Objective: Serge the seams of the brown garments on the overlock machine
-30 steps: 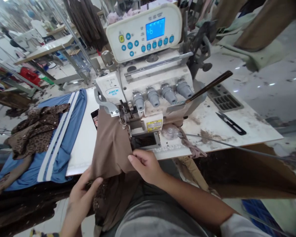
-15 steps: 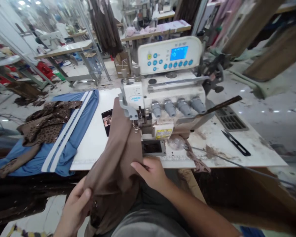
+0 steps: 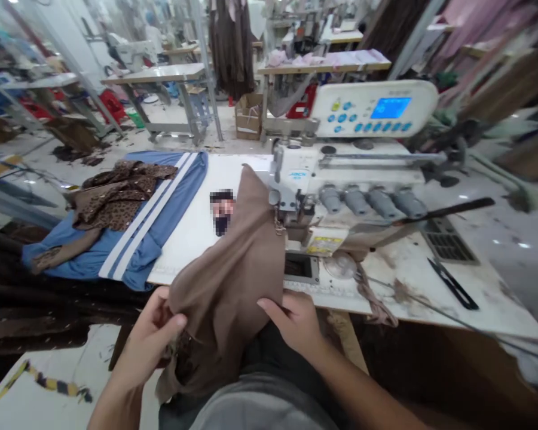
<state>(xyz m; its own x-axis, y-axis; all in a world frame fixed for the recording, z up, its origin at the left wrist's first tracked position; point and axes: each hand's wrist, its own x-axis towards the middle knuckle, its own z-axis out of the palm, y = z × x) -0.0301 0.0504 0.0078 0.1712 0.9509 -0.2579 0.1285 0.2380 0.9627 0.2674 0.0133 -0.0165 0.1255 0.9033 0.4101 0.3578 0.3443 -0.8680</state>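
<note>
Here, my left hand (image 3: 155,334) and right hand (image 3: 296,322) pinch the brown fabric (image 3: 233,275) between them, its far end under the sewing machine (image 3: 332,179) ahead; seam feeding, I judge, next needs an aligned edge.

Bright, even overhead light; edges warped and motion-blurred.
</note>
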